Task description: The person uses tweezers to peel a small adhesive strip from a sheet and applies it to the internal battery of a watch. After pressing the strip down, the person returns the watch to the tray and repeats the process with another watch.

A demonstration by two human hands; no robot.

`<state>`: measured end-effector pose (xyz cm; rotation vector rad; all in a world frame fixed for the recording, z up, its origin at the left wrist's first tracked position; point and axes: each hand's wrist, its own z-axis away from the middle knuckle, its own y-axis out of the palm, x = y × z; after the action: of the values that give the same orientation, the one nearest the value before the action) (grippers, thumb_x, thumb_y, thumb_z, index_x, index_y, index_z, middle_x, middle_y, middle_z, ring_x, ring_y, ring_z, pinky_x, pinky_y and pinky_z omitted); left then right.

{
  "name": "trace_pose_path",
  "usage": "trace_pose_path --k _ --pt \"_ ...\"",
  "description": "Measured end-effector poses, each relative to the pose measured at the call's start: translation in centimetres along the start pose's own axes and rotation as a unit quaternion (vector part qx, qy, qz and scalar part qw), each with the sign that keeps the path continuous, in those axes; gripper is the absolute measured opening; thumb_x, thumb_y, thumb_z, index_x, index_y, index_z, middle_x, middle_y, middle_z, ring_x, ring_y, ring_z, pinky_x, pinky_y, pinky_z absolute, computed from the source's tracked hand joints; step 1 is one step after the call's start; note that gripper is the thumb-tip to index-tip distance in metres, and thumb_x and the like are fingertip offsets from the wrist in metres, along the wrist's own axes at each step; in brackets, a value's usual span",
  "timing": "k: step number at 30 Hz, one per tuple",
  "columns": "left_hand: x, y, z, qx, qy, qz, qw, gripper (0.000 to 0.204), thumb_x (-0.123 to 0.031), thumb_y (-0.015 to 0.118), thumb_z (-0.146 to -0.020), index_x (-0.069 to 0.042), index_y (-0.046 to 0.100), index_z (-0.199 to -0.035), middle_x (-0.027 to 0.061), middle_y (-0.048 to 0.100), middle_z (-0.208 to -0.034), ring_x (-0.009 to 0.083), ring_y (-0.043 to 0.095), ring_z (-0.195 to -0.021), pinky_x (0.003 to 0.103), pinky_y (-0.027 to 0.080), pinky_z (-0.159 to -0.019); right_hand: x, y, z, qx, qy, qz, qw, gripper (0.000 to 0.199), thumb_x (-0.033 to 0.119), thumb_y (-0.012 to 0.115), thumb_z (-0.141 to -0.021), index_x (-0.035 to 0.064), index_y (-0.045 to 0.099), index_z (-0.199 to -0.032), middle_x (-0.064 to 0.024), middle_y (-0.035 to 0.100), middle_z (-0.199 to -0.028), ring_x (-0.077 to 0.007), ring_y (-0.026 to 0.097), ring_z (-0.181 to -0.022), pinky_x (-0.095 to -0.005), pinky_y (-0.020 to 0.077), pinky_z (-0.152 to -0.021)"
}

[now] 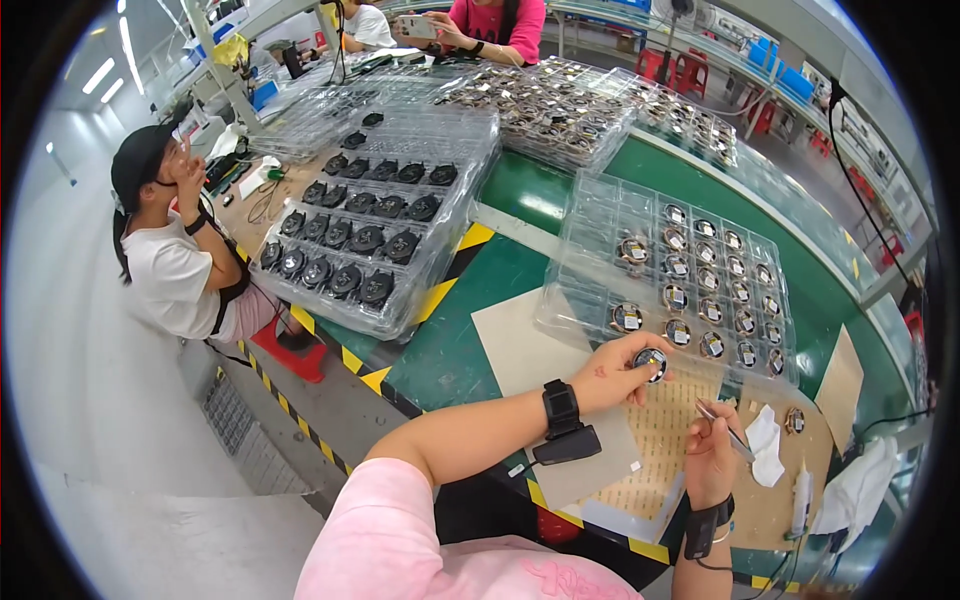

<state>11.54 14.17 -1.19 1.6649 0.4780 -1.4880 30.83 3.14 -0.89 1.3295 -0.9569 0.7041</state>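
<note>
My left hand grips a small round watch module between thumb and fingers, just in front of a clear plastic tray. Metal tweezers are pinched in my right hand, their tip pointing up and left, apart from the module. Several similar round modules sit in the tray's compartments, mostly toward its right side. Below my hands lies a yellowish sheet with rows of small stickers, on top of brown paper. A white cloth is beside my right hand.
Stacked clear trays of black watch cases stand at the left, and more filled trays at the back. A loose module and a white-tipped tube lie at the right. A person sits at the left; others are beyond.
</note>
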Motion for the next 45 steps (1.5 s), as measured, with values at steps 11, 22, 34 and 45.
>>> trace_pose_path --k 11,22,34,45 --pt "0.4 0.1 -0.4 0.017 -0.002 0.004 1.000 0.026 -0.008 0.050 -0.092 -0.011 0.048 -0.117 0.0048 0.067 -0.100 0.0033 0.054 -0.054 0.019 0.046 -0.049 -0.2 -1.9 -0.1 -0.026 -0.036 0.039 0.998 0.023 0.020 0.055 -0.093 0.0026 0.055 -0.107 -0.0081 0.062 -0.105 -0.0104 0.057 -0.074 -0.0190 0.0433 -0.060" --pt "0.4 -0.1 -0.5 0.000 0.039 -0.024 0.999 0.026 -0.010 0.051 -0.092 -0.010 0.048 -0.118 0.0049 0.066 -0.101 0.0038 0.054 -0.055 0.019 0.046 -0.051 0.1 -0.6 -0.1 -0.017 -0.011 0.020 1.000 0.023 0.017 0.060 -0.089 0.0004 0.056 -0.105 -0.0133 0.063 -0.105 -0.0124 0.062 -0.073 -0.0188 0.0475 -0.059" --pt "-0.4 -0.2 -0.1 0.006 0.027 -0.015 0.999 0.026 -0.012 0.052 -0.092 -0.009 0.048 -0.118 0.0089 0.066 -0.102 0.0050 0.056 -0.057 0.020 0.046 -0.052 0.4 -0.3 0.1 -0.009 -0.002 0.003 1.000 0.021 0.015 0.059 -0.089 0.0004 0.055 -0.104 -0.0152 0.062 -0.107 -0.0130 0.062 -0.074 -0.0192 0.0475 -0.058" --pt "-0.1 -0.1 -0.2 -0.019 0.062 0.005 0.998 0.026 -0.009 0.052 -0.091 -0.009 0.048 -0.117 0.0109 0.067 -0.101 0.0057 0.056 -0.056 0.020 0.046 -0.052 0.6 0.2 0.0 -0.008 0.000 0.031 0.999 0.023 0.020 0.060 -0.089 0.0018 0.056 -0.102 -0.0105 0.063 -0.102 -0.0108 0.058 -0.071 -0.0207 0.0443 -0.058"
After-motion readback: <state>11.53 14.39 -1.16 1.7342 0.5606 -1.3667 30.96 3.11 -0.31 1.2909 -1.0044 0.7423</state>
